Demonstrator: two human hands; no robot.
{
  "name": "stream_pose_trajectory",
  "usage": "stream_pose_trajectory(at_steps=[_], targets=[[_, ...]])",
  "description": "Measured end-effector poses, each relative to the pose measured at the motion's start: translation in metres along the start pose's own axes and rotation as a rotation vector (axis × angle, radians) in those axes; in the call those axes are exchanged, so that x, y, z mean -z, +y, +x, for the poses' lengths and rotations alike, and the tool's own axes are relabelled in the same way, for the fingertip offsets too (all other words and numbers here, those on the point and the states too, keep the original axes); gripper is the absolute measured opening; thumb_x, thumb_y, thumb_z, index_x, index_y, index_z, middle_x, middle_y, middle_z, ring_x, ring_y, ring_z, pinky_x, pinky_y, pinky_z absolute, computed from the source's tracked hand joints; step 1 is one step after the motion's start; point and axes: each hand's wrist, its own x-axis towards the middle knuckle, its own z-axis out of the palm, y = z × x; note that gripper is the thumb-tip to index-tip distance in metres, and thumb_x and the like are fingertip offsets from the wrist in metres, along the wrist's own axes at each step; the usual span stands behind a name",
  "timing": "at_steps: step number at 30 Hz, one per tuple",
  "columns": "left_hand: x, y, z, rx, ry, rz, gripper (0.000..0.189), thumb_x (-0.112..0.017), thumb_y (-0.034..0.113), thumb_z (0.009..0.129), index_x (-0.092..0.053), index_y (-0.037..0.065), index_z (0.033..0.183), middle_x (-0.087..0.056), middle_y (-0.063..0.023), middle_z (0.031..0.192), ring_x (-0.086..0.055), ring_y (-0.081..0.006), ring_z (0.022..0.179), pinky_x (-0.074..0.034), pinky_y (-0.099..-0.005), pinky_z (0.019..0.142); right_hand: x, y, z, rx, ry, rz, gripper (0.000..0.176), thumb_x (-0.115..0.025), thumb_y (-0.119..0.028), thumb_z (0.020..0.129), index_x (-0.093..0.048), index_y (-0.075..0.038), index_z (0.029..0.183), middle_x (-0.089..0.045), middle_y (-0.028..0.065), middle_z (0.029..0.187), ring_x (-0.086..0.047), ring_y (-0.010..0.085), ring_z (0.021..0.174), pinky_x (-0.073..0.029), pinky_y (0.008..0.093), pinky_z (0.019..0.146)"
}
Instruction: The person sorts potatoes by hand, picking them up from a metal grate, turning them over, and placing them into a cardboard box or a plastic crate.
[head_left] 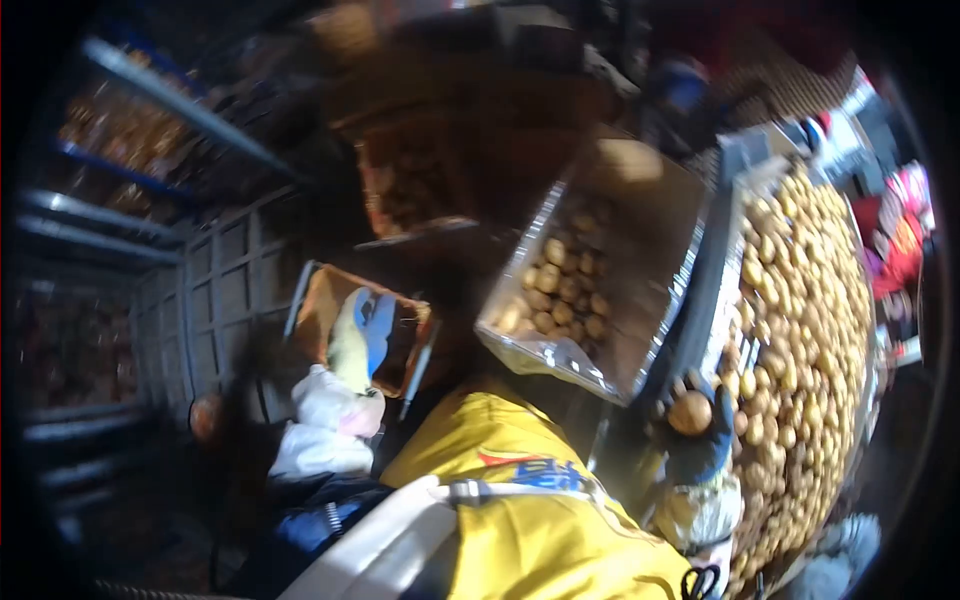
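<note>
My left hand [364,335], in a pale yellow and blue glove, is over a brown-lined crate [320,290] with thin metal side bars. Its fingers are stretched out and apart, with nothing visible in them. Beside the long heap of potatoes [800,300], my right hand [712,440] wears a dark blue glove. It is closed around one round brown potato [689,412]. Between the two hands stands a plastic-lined cardboard box [645,250], partly filled with potatoes.
Another box [372,190] with potatoes stands farther back, in shadow. Metal racks [190,105] rise on the left. A grey rail [700,330] edges the potato heap. Red and pink items [900,245] lie beyond it. The far area is dark and blurred.
</note>
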Motion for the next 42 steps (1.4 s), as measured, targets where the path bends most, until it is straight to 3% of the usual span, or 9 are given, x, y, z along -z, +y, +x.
stream_pose_trajectory(at_steps=[4,9,16,24,28,31,34,36,42], targets=[[-0.049,0.140,-0.011,0.585,-1.215,-1.072,0.043,-0.061,0.028,0.108,-0.056,0.003,0.143,-0.071,-0.0142,0.128,-0.070,-0.0305,0.118,-0.061,-0.0452,0.094,-0.031,-0.001,-0.006,0.010,-0.246,-0.121,0.059,-0.058,-0.054,0.104,-0.059,-0.009,0.142,-0.071,0.0138,0.127,-0.069,0.0332,0.112,-0.059,0.0537,0.092],[-0.137,0.232,-0.066,0.681,-1.134,-0.984,0.048,-0.056,0.047,0.106,-0.061,0.014,0.140,-0.073,-0.0123,0.124,-0.075,-0.0289,0.095,-0.064,-0.0439,0.078,-0.049,-0.008,-0.031,0.275,-0.371,-0.534,0.056,-0.055,-0.018,0.110,-0.038,-0.005,0.161,-0.051,0.0143,0.155,-0.050,0.0257,0.141,-0.038,0.0373,0.118],[-0.155,0.225,0.015,0.713,-0.777,-1.076,0.050,-0.059,0.058,0.101,-0.069,0.010,0.112,-0.076,-0.0146,0.095,-0.073,-0.0266,0.072,-0.059,-0.0338,0.052,0.048,-0.043,-0.032,0.473,0.005,-0.759,0.045,-0.056,-0.023,0.109,-0.054,-0.002,0.149,-0.068,0.0111,0.133,-0.068,0.0205,0.113,-0.056,0.0338,0.093],[-0.141,0.073,0.243,0.305,-0.464,-1.234,0.051,-0.064,0.048,0.101,-0.054,0.009,0.133,-0.064,-0.0147,0.124,-0.065,-0.0300,0.112,-0.058,-0.0467,0.094,0.052,-0.059,-0.045,0.499,0.152,-0.743,0.047,-0.065,-0.012,0.105,-0.054,0.001,0.149,-0.065,0.0118,0.138,-0.063,0.0164,0.119,-0.052,0.0316,0.100],[-0.165,0.138,0.182,0.395,-0.285,-0.867,0.054,-0.052,0.040,0.109,-0.043,0.016,0.156,-0.052,-0.0085,0.154,-0.055,-0.0356,0.134,-0.046,-0.0530,0.111,0.056,-0.071,-0.041,0.633,0.234,-0.887,0.049,-0.069,-0.009,0.101,-0.055,0.002,0.147,-0.067,0.0156,0.137,-0.063,0.0221,0.126,-0.050,0.0342,0.108],[-0.221,0.161,0.149,-0.063,-0.546,-1.003,0.054,-0.051,0.029,0.109,-0.043,0.007,0.157,-0.055,-0.0127,0.152,-0.062,-0.0262,0.128,-0.051,-0.0380,0.106,0.064,-0.092,-0.017,0.753,0.343,-1.076,0.049,-0.078,-0.015,0.093,-0.064,0.001,0.138,-0.071,0.0183,0.126,-0.069,0.0241,0.117,-0.054,0.0354,0.101],[-0.251,0.268,0.047,0.106,-0.877,-0.979,0.034,-0.061,0.016,0.107,-0.064,0.005,0.140,-0.067,-0.0073,0.130,-0.065,-0.0172,0.116,-0.056,-0.0305,0.098,0.057,-0.132,0.019,0.976,0.383,-1.616,0.052,-0.078,-0.014,0.091,-0.062,-0.005,0.140,-0.071,0.0156,0.127,-0.069,0.0285,0.117,-0.055,0.0383,0.100],[-0.281,0.288,-0.002,-0.671,-0.760,-0.368,0.035,-0.071,0.027,0.102,-0.071,0.007,0.131,-0.075,-0.0108,0.120,-0.074,-0.0228,0.103,-0.059,-0.0316,0.089,0.042,-0.161,0.049,0.966,0.387,-1.797,0.049,-0.077,-0.017,0.090,-0.065,-0.007,0.136,-0.070,0.0163,0.130,-0.068,0.0351,0.117,-0.054,0.0420,0.101],[-0.347,0.308,-0.085,-0.575,-1.195,-0.300,0.044,-0.073,0.037,0.099,-0.067,0.011,0.135,-0.074,-0.0176,0.118,-0.074,-0.0286,0.107,-0.058,-0.0410,0.093,0.061,-0.203,0.143,1.171,0.306,-2.326,0.056,-0.080,-0.025,0.084,-0.065,-0.010,0.136,-0.072,0.0169,0.125,-0.069,0.0388,0.113,-0.055,0.0472,0.094]])
